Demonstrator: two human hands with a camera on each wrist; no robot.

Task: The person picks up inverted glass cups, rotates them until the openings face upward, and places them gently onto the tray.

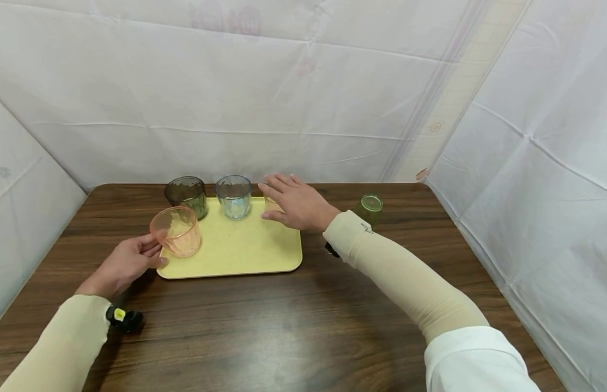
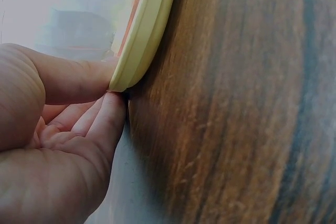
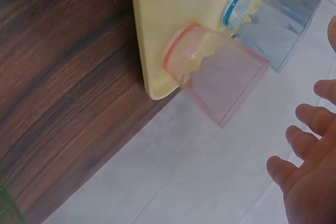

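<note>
Brown wooden worktop [image 1: 293,321] between white sheet walls; a yellow tray [image 1: 244,250] lies flat on it, long axis running left to right across the person.

Left hand [image 1: 124,264] at the tray's near-left corner; its fingers [image 2: 79,85] and thumb pinch the rim there, seen close in the left wrist view; an orange cup [image 1: 176,231] stands on the tray just beside them.

Right hand [image 1: 296,204] hovers at the far-right corner, fingers [image 3: 310,119] spread and straight, gripping nothing; a pink cup [image 3: 215,74] sits under the palm, nearly hidden in the head view; whether the palm touches it cannot be told.

A dark green cup [image 1: 187,195] and a blue cup [image 1: 234,196] stand along the far edge; a small green cup [image 1: 369,209] stands off the tray, to the right, partly behind the sleeve.
</note>
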